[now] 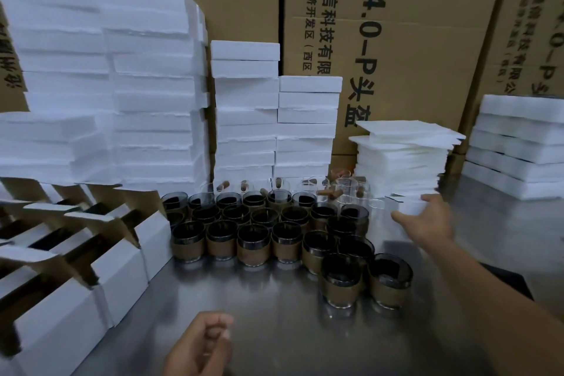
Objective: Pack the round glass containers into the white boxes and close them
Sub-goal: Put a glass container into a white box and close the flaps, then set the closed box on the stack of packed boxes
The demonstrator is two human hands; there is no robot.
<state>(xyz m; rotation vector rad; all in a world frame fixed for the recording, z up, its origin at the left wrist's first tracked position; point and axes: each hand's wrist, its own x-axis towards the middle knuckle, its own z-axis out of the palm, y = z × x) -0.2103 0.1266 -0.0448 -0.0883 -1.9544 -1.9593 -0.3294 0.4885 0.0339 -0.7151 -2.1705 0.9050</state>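
The round glass containers [253, 241] stood in a tight cluster at the middle of the steel worktop [274, 330]. Each was a short tumbler with a dark smoky upper band, a brown wrap around its body and a clear thick base. Two of them sat a little forward at the cluster's right corner. Behind them were a few clear glass cylinders [348, 189] and small brown stoppers [328, 192]. The white boxes [119, 278] stood in rows along the left edge with their flaps up, the nearest row just beside the containers. Tall stacks of white foam slabs [146, 85] walled off the back, with brown printed cartons [412, 24] rising behind them. The right hand [430, 223] was spread wide, its fingers against the lower part of a pile of thin white sheets [403, 159] to the right of the cluster. Motion blur hid the exact contact. The left hand [198, 345] hovered low at the near edge with fingers curled inward, and it was not possible to tell whether it held anything. Bare steel lay open between that hand and the containers, and again to the right of the sheets.
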